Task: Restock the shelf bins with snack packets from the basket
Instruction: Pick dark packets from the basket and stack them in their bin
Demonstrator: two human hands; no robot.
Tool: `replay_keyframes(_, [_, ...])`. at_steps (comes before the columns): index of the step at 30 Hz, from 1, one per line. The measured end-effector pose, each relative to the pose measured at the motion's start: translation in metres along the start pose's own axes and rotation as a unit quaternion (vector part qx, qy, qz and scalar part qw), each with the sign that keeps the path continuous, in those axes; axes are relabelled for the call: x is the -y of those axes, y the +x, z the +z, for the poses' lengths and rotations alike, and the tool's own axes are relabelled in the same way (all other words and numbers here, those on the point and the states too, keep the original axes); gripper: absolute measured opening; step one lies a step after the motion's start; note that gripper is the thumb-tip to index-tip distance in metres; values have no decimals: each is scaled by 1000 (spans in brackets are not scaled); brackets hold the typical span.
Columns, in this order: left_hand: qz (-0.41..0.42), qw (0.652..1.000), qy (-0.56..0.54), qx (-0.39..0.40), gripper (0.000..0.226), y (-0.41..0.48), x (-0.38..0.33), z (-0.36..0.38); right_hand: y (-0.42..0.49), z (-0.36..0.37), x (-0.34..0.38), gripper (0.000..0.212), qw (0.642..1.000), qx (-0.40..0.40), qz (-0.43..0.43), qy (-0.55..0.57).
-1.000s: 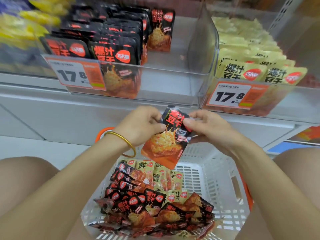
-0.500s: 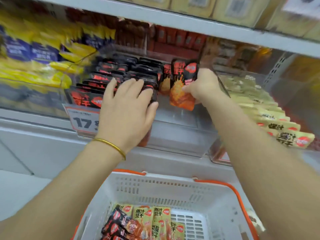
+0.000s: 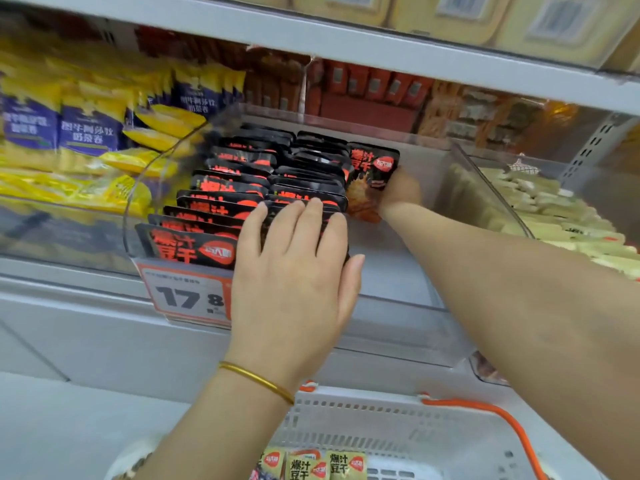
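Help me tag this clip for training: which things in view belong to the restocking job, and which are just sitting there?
In the job: left hand flat on the rows of black packets; right hand gripping one black packet beside them; clear bin; white basket.
Just there: blue-and-yellow packs, red boxes behind, yellow boxes on the shelf above, price tag.

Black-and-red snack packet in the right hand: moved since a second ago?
Yes. The black-and-red snack packet went up from below the orange 17.8 price tag into the clear plastic shelf bin, held by the right hand.
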State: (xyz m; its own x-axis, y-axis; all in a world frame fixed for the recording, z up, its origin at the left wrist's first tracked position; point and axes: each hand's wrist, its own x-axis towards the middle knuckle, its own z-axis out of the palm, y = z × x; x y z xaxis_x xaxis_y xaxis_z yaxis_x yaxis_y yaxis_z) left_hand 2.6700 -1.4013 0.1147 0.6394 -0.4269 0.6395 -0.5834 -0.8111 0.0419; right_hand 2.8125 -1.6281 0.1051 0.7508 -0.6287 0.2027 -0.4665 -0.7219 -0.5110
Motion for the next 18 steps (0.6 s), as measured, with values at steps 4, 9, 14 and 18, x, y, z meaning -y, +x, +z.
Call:
replay_keyframes(4, [-1,1000,3,-7,45,0,1,1,1,2,9,49,999,35,36,18])
replay_keyframes(9, [5,1000,-1,-15,45,0,4,3,-11,-20,20,39,995,101,21,-6])
replay_keyframes(14, [55,990,-25,-131,36,-6,-5,-7,-71,-96,37,20,994,61,-56,69])
replay_keyframes(18, [100,981,-67,-154,26,-25,-32,-23,-188,-171,2,22,959,139,-150,198])
